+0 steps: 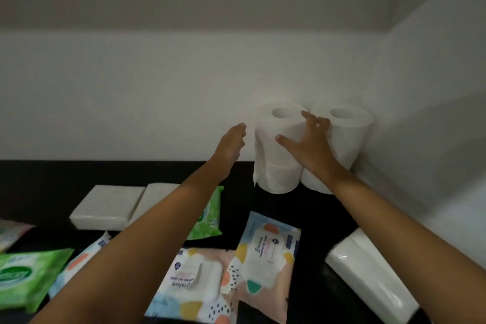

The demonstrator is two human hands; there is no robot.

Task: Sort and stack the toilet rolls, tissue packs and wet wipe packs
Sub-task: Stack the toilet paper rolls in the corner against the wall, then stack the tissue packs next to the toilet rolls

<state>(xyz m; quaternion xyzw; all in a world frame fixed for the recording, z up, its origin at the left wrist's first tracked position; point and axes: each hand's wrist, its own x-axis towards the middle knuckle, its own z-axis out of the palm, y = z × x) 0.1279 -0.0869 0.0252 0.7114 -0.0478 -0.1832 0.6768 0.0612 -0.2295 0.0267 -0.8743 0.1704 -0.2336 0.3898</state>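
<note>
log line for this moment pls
stage: stacking toilet rolls | right hand: on left roll stack | left hand: open beside it | wet wipe packs: unsorted

A black table (31,187) stands against a white wall. At the back right corner two stacks of toilet rolls (278,179) stand side by side, touching. At the left two white tissue packs (107,206) lie flat, next to each other. Green wipe packs (26,275) and patterned wipe packs (265,258) lie in front. At the right edge lies a long white pack (368,271).
</note>
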